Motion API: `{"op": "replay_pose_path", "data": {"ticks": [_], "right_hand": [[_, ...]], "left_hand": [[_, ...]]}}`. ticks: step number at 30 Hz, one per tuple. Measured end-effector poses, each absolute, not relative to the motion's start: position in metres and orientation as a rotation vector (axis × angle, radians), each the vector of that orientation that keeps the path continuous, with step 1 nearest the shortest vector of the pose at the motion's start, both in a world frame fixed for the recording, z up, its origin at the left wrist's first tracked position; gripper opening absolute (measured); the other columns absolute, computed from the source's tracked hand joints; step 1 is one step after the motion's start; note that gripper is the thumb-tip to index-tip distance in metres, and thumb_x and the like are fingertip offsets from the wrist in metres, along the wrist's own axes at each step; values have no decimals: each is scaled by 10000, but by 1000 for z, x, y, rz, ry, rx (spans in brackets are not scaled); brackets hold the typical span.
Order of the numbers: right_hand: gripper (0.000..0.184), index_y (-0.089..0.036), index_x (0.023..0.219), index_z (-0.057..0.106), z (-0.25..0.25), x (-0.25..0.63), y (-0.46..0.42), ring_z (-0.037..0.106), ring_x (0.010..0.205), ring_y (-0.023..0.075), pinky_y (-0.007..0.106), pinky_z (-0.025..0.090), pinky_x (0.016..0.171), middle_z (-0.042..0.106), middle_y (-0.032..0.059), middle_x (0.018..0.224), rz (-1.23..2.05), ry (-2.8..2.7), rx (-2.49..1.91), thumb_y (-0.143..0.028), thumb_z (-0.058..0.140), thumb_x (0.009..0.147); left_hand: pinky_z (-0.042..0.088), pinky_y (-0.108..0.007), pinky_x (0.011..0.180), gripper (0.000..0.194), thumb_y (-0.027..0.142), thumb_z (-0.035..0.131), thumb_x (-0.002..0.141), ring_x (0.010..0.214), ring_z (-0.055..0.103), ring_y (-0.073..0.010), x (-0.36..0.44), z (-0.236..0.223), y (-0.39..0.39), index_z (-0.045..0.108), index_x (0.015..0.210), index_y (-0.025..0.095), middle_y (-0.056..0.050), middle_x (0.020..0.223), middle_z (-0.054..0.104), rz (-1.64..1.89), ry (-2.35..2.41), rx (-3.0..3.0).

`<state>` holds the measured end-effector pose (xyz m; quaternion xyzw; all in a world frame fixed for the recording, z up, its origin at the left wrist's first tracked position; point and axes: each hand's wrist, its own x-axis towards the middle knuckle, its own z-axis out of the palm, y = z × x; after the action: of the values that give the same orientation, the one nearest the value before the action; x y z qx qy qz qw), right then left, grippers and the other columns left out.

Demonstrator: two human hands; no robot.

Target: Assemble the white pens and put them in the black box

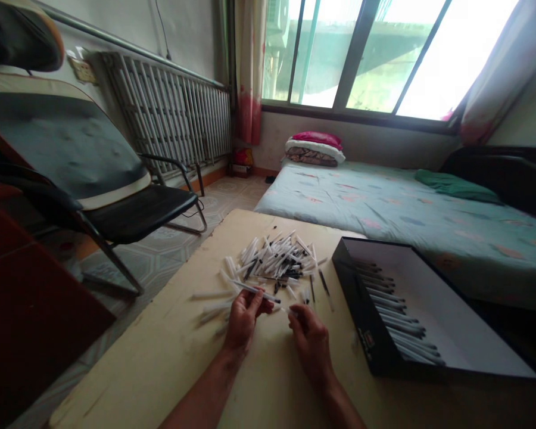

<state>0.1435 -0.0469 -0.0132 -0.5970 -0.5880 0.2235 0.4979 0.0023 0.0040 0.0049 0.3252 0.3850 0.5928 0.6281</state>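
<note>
My left hand (pixel 242 322) is closed around a white pen (pixel 246 287), its dark end pointing right toward my other hand. My right hand (pixel 310 335) is in a pinch just to the right, with a small whitish piece (pixel 287 310) at its fingertips, perhaps a pen cap; it is too small to be sure. Just beyond both hands lies a heap of white pen barrels and dark pen parts (pixel 283 256). Several white tubes (pixel 212 295) lie to the left of my left hand. Two dark refills (pixel 325 282) rest right of the heap.
A black box (pixel 361 322) with a pale inside stands on the right of the cream table (pixel 138 357), holding a row of pens (pixel 402 319). Behind the table is a bed (pixel 339 190). A black chair (pixel 134 208) stands to the left, near a radiator (pixel 170 107).
</note>
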Motion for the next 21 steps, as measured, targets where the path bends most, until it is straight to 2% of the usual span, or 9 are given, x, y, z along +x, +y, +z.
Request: {"op": "replay_pose_path", "data": {"ticks": [6,17,21], "right_hand": [[174,-184,948,585,-13,139,-49,626,704,155,238,481,651,649,44,808,510,-1417,-1405,-286,477,857],[165,-179,953,575,-11,138,-48,617,635,140,230,493,592,633,41,792,548,-1373,-1353,-277,485,855],[164,-179,958,567,-11,138,-49,614,656,143,234,484,615,629,39,793,548,-1391,-1374,-276,477,860]], "left_hand": [[442,-238,491,264,332,683,692,531,591,-127,2,4,4,549,825,148,-14,667,654,1279,875,893],[416,-233,473,281,354,692,677,496,565,-110,2,7,3,551,816,154,-22,723,661,1247,847,896],[416,-233,474,284,351,692,679,497,568,-114,3,6,4,546,820,152,-23,711,661,1249,840,899]]}}
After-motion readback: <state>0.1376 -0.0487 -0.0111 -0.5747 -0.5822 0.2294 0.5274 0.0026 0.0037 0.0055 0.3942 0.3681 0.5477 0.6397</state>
